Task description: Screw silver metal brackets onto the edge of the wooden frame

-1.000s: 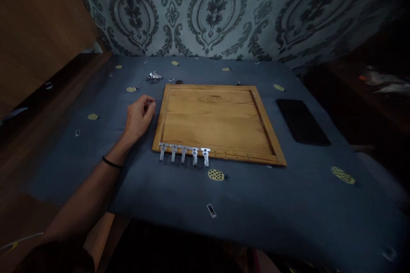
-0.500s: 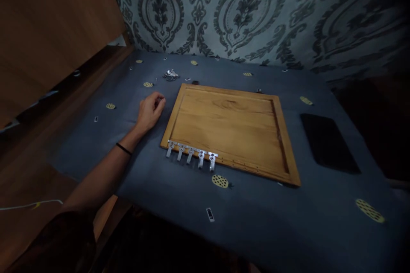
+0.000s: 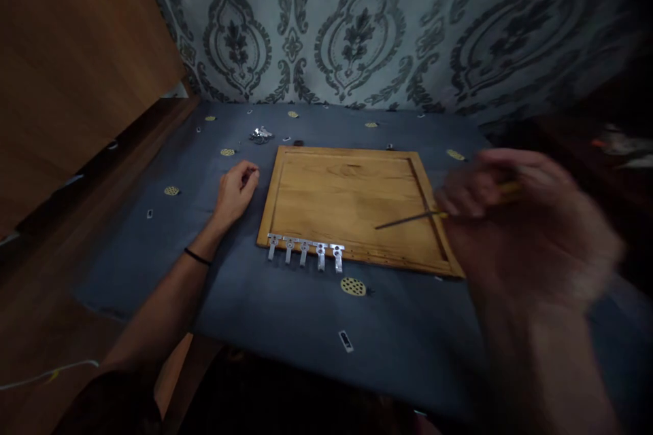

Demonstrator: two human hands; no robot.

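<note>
My right hand (image 3: 535,238), blurred by motion, is wrapped round a screwdriver (image 3: 405,220) at the right. The screwdriver's thin dark shaft points left over a framed wooden board (image 3: 347,194); some yellow shows at the fingers. Just left of the board, my left hand (image 3: 235,189) rests on the cloth with its fingers curled in. Whatever those fingers may hold is hidden. Several small metal clips (image 3: 305,253) line the left part of the board's near edge, their tabs jutting past it. Further right along that edge run small dark holes.
A small pile of metal pieces (image 3: 261,135) lies beyond my left hand. Two small dark items sit by the board's far edge. The table wears a blue cloth (image 3: 265,312) with pineapple prints. A patterned curtain or wall covering (image 3: 290,34) hangs behind, and a wooden cabinet (image 3: 76,34) stands left.
My right hand has come into view from the right with the screwdriver. My left hand stays beside the board. The view has shifted slightly, and the dark flat object at right no longer shows.
</note>
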